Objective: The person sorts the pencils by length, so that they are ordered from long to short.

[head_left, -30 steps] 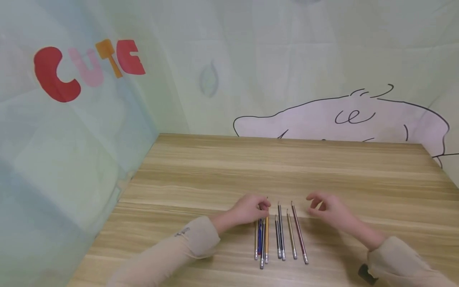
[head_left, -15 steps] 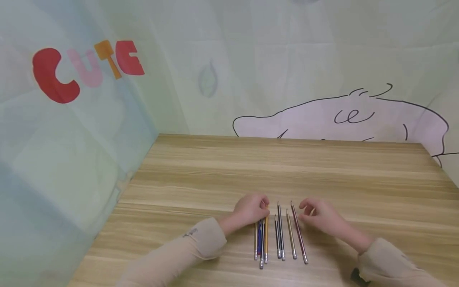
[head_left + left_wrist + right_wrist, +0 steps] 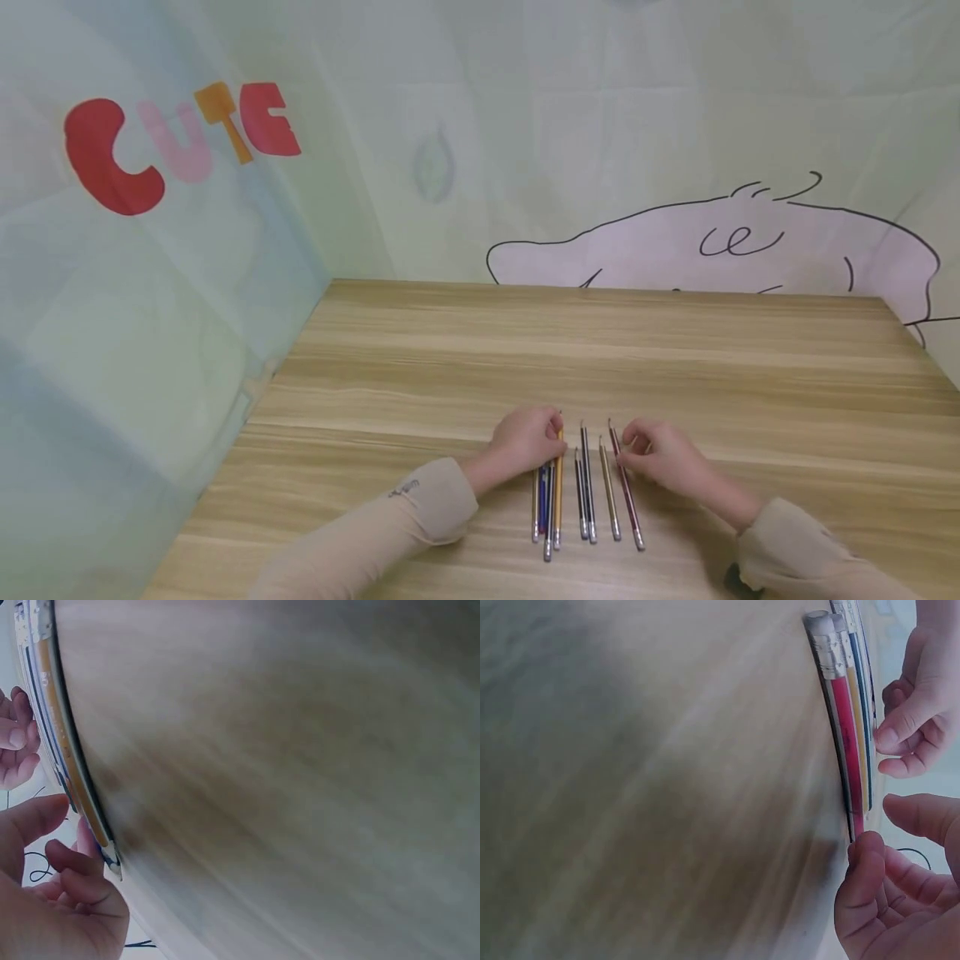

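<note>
Several eraser-tipped pencils lie roughly parallel on the wooden table. My left hand (image 3: 521, 442) is over the upper part of the left cluster, its thumb and forefinger at the yellow-orange pencil (image 3: 558, 508). Beside that one lie a blue pencil (image 3: 543, 504), a dark pencil and a gold-toned one. My right hand (image 3: 667, 454) is at the dark red pencil (image 3: 628, 500), fingertips right at its upper part. A gap shows between thumb and fingers of both hands in the wrist views. Between the hands lie a gold pencil (image 3: 609, 492) and two dark pencils (image 3: 588, 487).
The wooden table (image 3: 420, 350) extends behind the pencils to a printed cloth backdrop (image 3: 390, 167). Large "CUTE" letters (image 3: 187, 137) show on its left side and a cartoon outline at the right. A dark object (image 3: 738, 579) sits under the right cuff.
My right hand has moved left and slightly down to the dark red pencil. My left hand has shifted a little to the right along the left cluster. The pencils look almost unmoved.
</note>
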Motion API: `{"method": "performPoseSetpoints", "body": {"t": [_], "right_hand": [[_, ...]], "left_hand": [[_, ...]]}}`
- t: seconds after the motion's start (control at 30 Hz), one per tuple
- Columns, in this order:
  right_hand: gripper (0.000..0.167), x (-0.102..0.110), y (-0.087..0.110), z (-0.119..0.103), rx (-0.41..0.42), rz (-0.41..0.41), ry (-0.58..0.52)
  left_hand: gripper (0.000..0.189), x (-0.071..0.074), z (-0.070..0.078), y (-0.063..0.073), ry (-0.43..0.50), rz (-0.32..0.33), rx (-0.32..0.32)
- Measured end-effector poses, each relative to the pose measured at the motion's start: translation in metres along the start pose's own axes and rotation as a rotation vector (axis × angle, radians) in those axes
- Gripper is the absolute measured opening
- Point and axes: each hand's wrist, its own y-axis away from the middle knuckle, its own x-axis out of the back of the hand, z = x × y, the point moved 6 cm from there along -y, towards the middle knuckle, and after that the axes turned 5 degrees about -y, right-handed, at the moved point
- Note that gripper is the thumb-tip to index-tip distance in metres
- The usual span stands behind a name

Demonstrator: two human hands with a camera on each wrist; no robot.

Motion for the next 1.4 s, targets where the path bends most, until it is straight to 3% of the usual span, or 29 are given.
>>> {"method": "performPoseSetpoints", "body": {"t": [0.83, 1.4], "right_hand": [[0.020, -0.0056, -0.0018, 0.0036, -0.091, 0.072, 0.088], [0.018, -0.0041, -0.0023, -0.0027, -0.024, 0.090, 0.175]], "left_hand": [[0.024, -0.0027, 0.0032, -0.0056, -0.066, 0.041, 0.013], [0.026, -0.0054, 0.0023, -0.0085, -0.090, 0.042, 0.051]]}}
